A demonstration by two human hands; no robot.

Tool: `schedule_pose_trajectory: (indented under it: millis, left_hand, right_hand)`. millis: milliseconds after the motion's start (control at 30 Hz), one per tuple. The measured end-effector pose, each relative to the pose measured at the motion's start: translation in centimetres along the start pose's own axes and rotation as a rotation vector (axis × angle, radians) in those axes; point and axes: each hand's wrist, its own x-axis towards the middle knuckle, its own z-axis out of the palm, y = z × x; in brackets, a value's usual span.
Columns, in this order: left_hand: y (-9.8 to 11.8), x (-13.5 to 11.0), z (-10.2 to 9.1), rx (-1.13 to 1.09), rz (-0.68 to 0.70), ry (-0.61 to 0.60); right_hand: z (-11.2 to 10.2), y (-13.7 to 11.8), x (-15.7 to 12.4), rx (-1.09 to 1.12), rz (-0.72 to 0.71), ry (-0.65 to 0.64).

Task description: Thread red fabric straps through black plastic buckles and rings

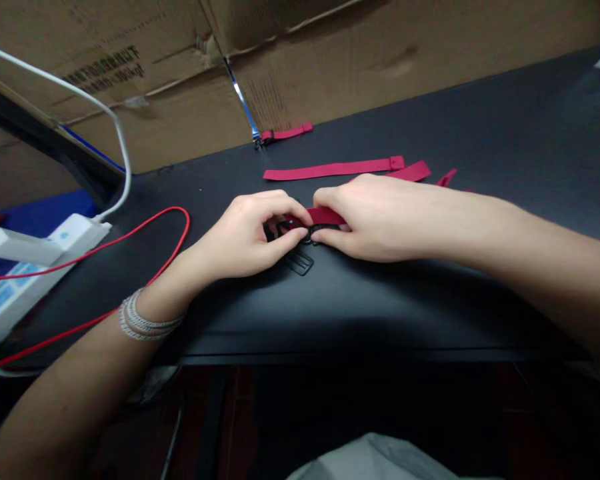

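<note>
My left hand [250, 230], a braided bracelet on its wrist, pinches a small black buckle [308, 235] where it meets a red strap [326, 216]. Thumb and forefinger of my right hand [365, 217] close on that same strap, just right of the buckle. The two hands almost touch at the fingertips. More black buckles lie partly hidden under my left palm, and a black slider buckle [299, 262] with bars rests on the table just below it. Behind the hands lies a flat red strap [330, 170] with a folded end.
Another red strap end [415, 171] shows beyond my right hand. A short strap with a black buckle [287, 133] lies against the cardboard boxes [330, 80]. On the left are a white power strip [40, 273] and a red cable [165, 210] across the black table [505, 147].
</note>
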Motion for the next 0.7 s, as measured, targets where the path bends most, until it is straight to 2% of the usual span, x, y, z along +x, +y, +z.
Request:
schedule_pose_trajectory:
  millis: [700]
  left_hand:
    - [-0.22, 0.15, 0.51, -0.021, 0.003, 0.02]
  right_hand:
    - [0.41, 0.03, 0.3, 0.032, -0.016, 0.0]
